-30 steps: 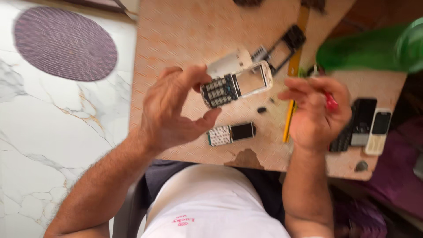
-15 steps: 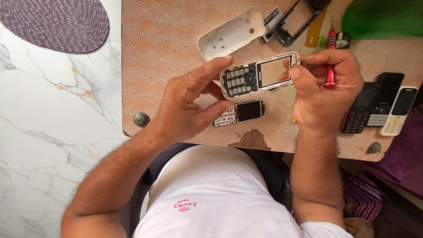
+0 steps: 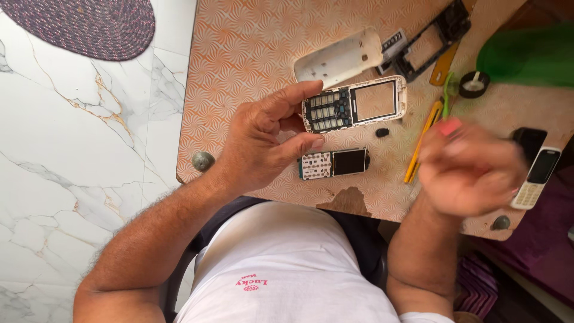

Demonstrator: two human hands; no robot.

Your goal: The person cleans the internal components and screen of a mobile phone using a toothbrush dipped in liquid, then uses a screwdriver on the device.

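Above the patterned table point(image 3: 251, 48), left hand point(image 3: 263, 140) pinches a white phone frame point(image 3: 354, 103); blurred right hand point(image 3: 472, 170) unreadable

Left hand point(image 3: 263, 146) raised, palm turned inward, fingers curled, thumb and forefinger pinched together in a grip. Right hand point(image 3: 472, 170) blurred, loosely fisted, knuckles up. Both bare forearms angled inward from the torso.
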